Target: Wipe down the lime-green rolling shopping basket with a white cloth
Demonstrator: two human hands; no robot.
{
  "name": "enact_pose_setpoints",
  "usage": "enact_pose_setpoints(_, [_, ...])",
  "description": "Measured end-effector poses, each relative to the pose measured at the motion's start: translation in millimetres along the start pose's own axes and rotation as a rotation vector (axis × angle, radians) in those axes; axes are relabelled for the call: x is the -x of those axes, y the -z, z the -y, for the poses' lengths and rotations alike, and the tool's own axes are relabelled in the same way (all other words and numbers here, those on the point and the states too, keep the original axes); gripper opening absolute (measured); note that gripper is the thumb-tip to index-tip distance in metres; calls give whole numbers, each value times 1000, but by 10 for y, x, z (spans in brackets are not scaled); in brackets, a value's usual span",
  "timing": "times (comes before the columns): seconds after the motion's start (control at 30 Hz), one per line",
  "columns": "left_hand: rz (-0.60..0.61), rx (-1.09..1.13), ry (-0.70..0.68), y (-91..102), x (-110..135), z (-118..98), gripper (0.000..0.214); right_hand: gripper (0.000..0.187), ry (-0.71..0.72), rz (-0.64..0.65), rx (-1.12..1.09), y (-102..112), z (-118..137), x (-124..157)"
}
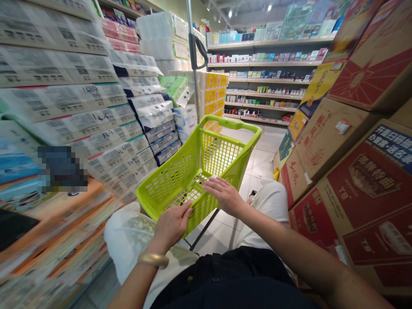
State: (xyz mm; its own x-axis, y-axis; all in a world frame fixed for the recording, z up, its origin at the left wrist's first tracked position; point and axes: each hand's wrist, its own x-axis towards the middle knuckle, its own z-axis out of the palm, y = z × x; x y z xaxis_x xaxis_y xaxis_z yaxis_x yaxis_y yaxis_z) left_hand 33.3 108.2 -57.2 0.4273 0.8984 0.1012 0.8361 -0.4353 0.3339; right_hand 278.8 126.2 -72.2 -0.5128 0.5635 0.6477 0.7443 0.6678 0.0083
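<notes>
- Green basket between person's knees, above tiled floor; slotted walls, open top.
- Left hand: fingers curled, clasping basket's rim on the side nearest the person, thumb along the edge. Gold bangle on wrist.
- Right hand: over same rim, farther along from left hand; fingers extended, close together. Small white scrap at fingertips; can't tell if pinched.
- Pole with black grip rises past basket's far end.
- Wrapped packs stacked left, cartons right; stocked shelves at back.
</notes>
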Motion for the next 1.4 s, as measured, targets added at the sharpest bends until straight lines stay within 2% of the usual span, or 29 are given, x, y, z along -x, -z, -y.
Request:
enact_pose_setpoints(0.13, [-4,15,8,38,23,94,46,48,-148,-14,74,135,-305,-4])
enact_pose_setpoints(0.2, [-4,21,21,59,32,111,46,48,-227,-26,96,149,-325,-14])
enact_pose_setpoints(0.3, [15,44,43,91,37,73,45,47,-237,-49,66,64,-106,-42])
enact_pose_setpoints(0.43, [-33,3,41,110,-6,-102,42,45,-101,-20,-50,-109,343,-86])
enact_pose_setpoints(0.53, [-58,-37,35,99,-68,-254,40,43,-81,-1,-88,-135,432,-92])
enact_pose_setpoints(0.67, [0,-98,121,85,-112,-354,36,47,-150,-21,-34,-9,107,-30])
enact_pose_setpoints(0.77, [22,-117,166,85,-106,-357,36,53,-290,-80,30,92,-181,23])
enact_pose_setpoints(0.83, [15,-123,179,84,-97,-352,36,56,-386,-119,52,100,-235,36])
enact_pose_setpoints(0.93, [11,-153,180,84,-85,-358,37,55,-422,-143,45,3,-41,21])
enact_pose_setpoints(1.03, [11,-196,164,95,-69,-368,38,51,-306,-125,-7,-139,284,-5])
enact_pose_setpoints(1.1, [12,-216,164,109,-55,-366,38,50,-245,-115,-35,-188,393,-15])
enact_pose_setpoints(1.2, [9,-222,180,131,-36,-344,39,50,-259,-128,-22,-133,257,-9])
enact_pose_setpoints(1.33, [-2,-204,195,134,-24,-302,40,56,-419,-156,35,50,-149,1])
enact_pose_setpoints(1.4, [0,-198,196,127,-25,-293,40,57,-469,-163,42,76,-199,-14])
